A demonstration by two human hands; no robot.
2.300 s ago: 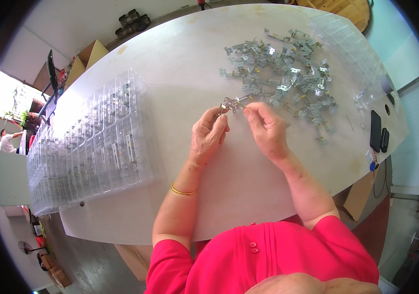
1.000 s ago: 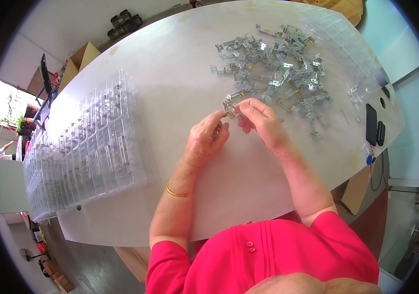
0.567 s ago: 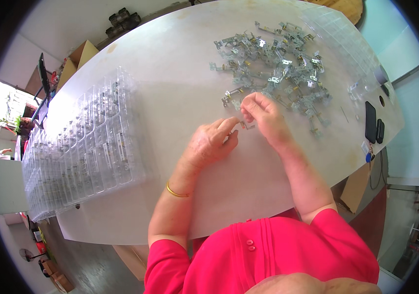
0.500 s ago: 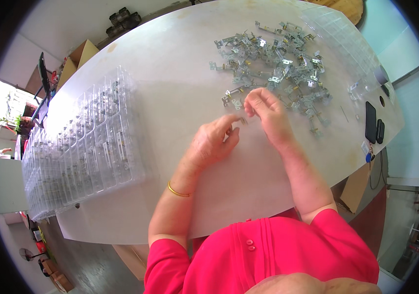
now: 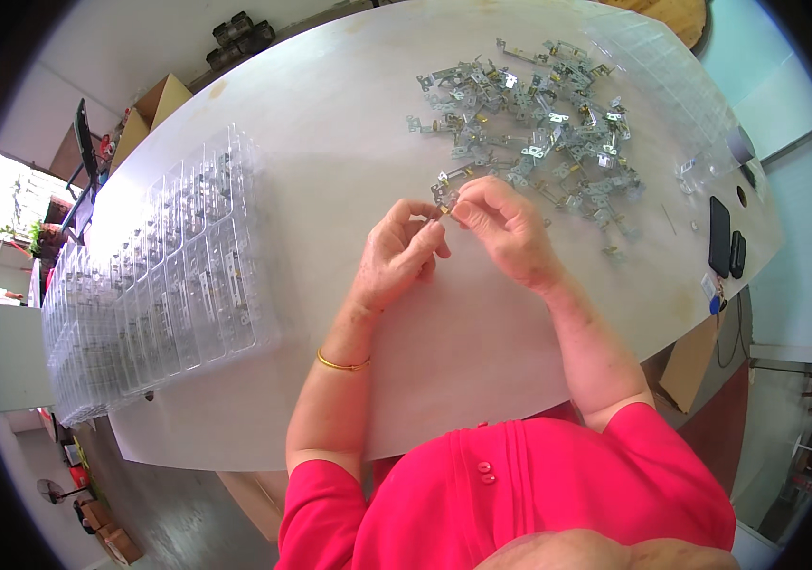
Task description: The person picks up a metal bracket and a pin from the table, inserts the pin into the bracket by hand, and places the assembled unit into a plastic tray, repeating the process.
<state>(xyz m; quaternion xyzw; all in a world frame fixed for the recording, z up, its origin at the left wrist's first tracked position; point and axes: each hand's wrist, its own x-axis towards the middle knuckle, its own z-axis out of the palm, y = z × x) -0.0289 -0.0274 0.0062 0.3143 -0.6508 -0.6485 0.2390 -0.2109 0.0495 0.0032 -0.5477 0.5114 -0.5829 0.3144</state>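
Above the middle of the table, my left hand (image 5: 400, 249) is closed, thumb and forefinger pinching a small metal part (image 5: 444, 211) with a brass-coloured bit. From the other side the fingertips of my right hand (image 5: 507, 228) close on the same part. My fingers cover much of it, so its exact shape cannot be made out. Just beyond the fingertips lies a loose pile of silvery metal brackets (image 5: 558, 119), some with brass-coloured pieces. One bracket (image 5: 460, 173) sits at the pile's near edge, close to my right hand.
Stacked clear plastic trays (image 5: 173, 271) with metal parts in their compartments stand at the left. More clear trays (image 5: 658, 71) lie at the far right. Toward the right edge are a black phone (image 5: 718, 237), a small black case (image 5: 737, 255) and a thin rod (image 5: 669, 218).
My left hand has moved slightly up and my right hand slightly left and down. Their fingertips, apart before, now meet at the small metal part.
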